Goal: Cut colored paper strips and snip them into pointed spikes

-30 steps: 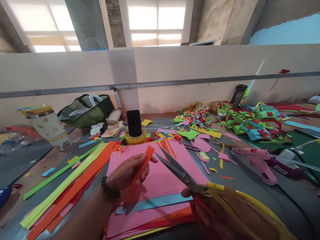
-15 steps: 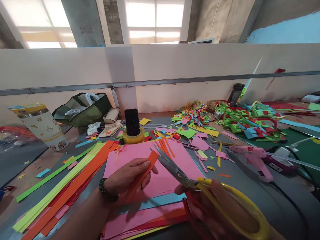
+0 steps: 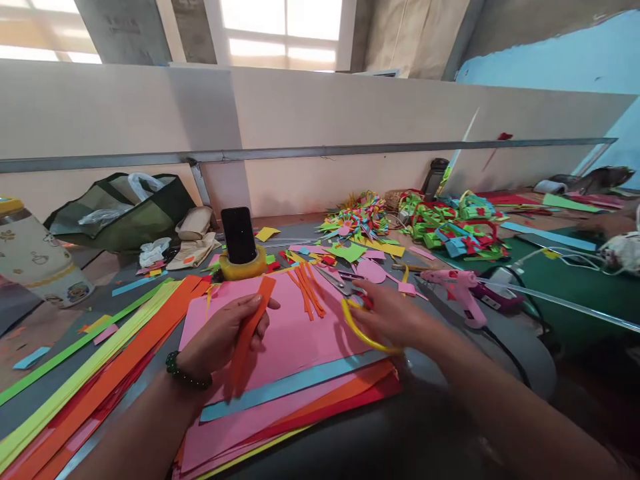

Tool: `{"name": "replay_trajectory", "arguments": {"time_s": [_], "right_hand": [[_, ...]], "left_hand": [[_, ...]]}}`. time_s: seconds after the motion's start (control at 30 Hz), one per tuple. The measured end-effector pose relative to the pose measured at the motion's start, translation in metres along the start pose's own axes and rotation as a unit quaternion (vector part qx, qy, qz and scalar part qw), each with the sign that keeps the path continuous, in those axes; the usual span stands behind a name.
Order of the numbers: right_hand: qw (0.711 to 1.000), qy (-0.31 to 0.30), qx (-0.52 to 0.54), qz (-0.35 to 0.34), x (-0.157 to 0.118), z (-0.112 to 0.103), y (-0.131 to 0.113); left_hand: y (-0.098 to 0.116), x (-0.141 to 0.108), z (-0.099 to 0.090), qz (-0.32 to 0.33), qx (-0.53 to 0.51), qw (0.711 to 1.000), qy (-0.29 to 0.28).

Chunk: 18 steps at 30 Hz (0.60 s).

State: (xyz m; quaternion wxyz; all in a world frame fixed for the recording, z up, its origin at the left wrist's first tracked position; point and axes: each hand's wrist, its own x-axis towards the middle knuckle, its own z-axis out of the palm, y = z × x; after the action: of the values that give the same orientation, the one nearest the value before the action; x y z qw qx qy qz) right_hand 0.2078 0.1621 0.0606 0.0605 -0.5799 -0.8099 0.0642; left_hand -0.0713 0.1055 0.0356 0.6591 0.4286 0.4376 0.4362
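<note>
Head view, scissors (image 3: 345, 289), nearby glue gun (image 3: 459, 291), phone (image 3: 239, 235)

Daylight glares through 2 windows (image 3: 45, 33) (image 3: 283, 30) ahead of me, the panes burnt nearly white, while the lower right sinks into gloom beneath my right arm (image 3: 485, 387). My left hand (image 3: 220, 337) and right hand (image 3: 387, 313) lay soft shadows on the pink paper (image 3: 295, 347), and the orange strip (image 3: 260, 305) blurs at its lower end. Wide-angle stretch makes the patterned cup (image 3: 37, 257) lean at the left edge.
</note>
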Motion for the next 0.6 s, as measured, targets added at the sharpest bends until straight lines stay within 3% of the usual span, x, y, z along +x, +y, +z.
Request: {"name": "replay_trajectory", "arguments": {"time_s": [0.1, 0.17, 0.23, 0.3, 0.33, 0.37, 0.43, 0.47, 0.53, 0.6], "right_hand": [[0.997, -0.023, -0.064, -0.021, 0.024, 0.008, -0.011], [0.995, -0.043, -0.082, -0.02, 0.024, 0.004, -0.015], [0.995, -0.03, -0.096, -0.014, 0.004, -0.01, -0.017], [0.994, 0.024, -0.031, -0.101, -0.032, -0.028, -0.018], [0.986, -0.026, 0.043, -0.161, -0.052, -0.037, -0.017], [0.957, -0.137, 0.114, -0.227, -0.073, -0.043, -0.015], [0.86, -0.348, 0.209, -0.308, -0.109, -0.041, -0.008], [0.844, -0.394, 0.214, -0.295, -0.123, -0.032, -0.001], [0.884, -0.383, 0.173, -0.202, -0.142, 0.002, 0.016], [0.934, -0.335, 0.095, -0.083, -0.152, 0.048, 0.032]], "left_hand": [[0.0, 0.001, -0.003, -0.005, -0.001, 1.0, 0.014], [0.001, 0.0, -0.004, -0.009, -0.003, 1.0, 0.03], [0.004, -0.001, -0.006, -0.009, -0.003, 0.999, 0.051], [0.007, -0.003, -0.007, -0.004, -0.004, 0.998, 0.063], [0.008, -0.003, -0.008, -0.002, -0.003, 0.998, 0.062], [0.01, -0.004, -0.008, 0.004, -0.003, 0.998, 0.061], [0.012, -0.004, -0.01, 0.014, -0.003, 0.998, 0.062], [0.013, -0.005, -0.01, 0.02, -0.003, 0.998, 0.065], [0.014, -0.004, -0.011, 0.027, 0.004, 0.997, 0.072], [0.014, -0.003, -0.011, 0.027, 0.014, 0.996, 0.082]]}}
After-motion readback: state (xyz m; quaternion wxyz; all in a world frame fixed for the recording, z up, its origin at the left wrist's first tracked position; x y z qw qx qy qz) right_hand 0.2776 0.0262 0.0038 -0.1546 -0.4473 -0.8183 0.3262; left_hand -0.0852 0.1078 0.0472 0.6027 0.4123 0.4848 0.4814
